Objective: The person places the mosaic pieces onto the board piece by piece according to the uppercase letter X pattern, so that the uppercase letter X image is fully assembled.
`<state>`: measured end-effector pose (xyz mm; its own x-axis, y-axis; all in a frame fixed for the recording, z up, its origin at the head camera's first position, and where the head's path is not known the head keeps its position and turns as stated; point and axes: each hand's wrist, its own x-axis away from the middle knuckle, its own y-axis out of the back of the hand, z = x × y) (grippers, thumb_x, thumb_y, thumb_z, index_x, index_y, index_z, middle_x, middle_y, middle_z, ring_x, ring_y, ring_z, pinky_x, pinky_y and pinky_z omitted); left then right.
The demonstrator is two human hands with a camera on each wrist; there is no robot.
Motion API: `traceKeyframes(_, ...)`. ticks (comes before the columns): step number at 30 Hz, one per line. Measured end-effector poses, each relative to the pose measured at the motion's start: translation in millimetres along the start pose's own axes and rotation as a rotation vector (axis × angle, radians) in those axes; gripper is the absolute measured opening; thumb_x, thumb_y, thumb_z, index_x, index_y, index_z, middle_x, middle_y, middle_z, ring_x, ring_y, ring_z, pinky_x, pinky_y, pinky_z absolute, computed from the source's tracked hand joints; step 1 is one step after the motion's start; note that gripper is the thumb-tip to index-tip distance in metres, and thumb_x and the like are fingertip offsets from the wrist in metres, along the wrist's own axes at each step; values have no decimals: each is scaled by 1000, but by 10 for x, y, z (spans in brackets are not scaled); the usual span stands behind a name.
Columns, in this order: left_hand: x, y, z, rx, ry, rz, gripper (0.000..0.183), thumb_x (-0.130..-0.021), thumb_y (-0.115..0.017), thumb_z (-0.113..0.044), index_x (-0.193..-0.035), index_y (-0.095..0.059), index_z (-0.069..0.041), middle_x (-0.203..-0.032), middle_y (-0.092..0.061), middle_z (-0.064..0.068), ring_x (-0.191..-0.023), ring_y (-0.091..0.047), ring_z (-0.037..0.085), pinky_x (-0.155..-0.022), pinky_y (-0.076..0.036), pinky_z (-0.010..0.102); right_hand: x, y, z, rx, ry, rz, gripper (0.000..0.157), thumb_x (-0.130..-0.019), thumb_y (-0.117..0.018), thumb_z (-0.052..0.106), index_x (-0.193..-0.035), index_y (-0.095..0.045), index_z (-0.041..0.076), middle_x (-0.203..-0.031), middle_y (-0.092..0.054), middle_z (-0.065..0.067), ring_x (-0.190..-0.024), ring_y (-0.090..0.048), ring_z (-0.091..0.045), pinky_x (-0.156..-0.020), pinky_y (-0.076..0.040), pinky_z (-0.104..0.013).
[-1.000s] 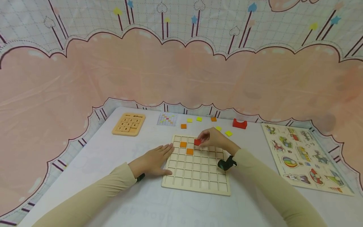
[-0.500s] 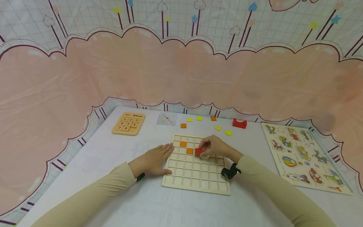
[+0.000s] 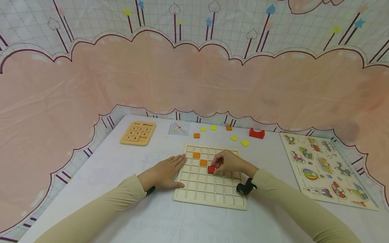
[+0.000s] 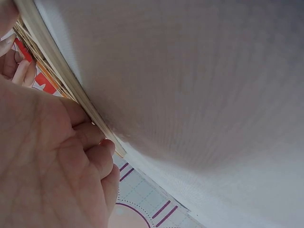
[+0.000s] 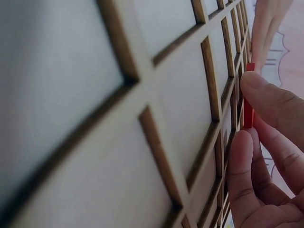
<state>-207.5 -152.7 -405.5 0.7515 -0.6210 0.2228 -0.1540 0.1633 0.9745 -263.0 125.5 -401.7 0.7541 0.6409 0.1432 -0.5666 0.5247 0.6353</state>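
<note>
My right hand (image 3: 229, 162) pinches a small red square tile (image 3: 211, 169) over the middle of the wooden grid board (image 3: 209, 197). In the right wrist view the red tile (image 5: 248, 97) stands between thumb and fingers, close against the grid; I cannot tell whether it sits in a cell. Two orange tiles lie in the grid, one (image 3: 196, 155) near the upper left corner and the other (image 3: 203, 163) diagonally below it, just up and left of the red one. My left hand (image 3: 162, 172) lies with straight fingers along the board's left edge, touching it.
Behind the board lie several yellow tiles (image 3: 245, 143), two loose orange tiles (image 3: 197, 135), a red notched block (image 3: 257, 133) and a coloured pattern card (image 3: 179, 128). A wooden number puzzle (image 3: 138, 133) is at the left, a picture puzzle board (image 3: 326, 168) at the right.
My right hand has brought the red tile toward me across the grid, from the upper rows to just below and right of the second orange tile. My left hand has stayed put.
</note>
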Motion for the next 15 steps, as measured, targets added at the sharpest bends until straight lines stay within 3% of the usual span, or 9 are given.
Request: traceKeyframes(15,-1,3,-3,-8,0,6,93,-87,-46,-64,-149,-19,0,-157,-16,17,-145,-19,29,-119,-20,41,11,-11,47,56,-9,1,18,-70,-81,7,-85,-71,5,-76,-63,-2,-69,-52,-10,-63,-48,-18)
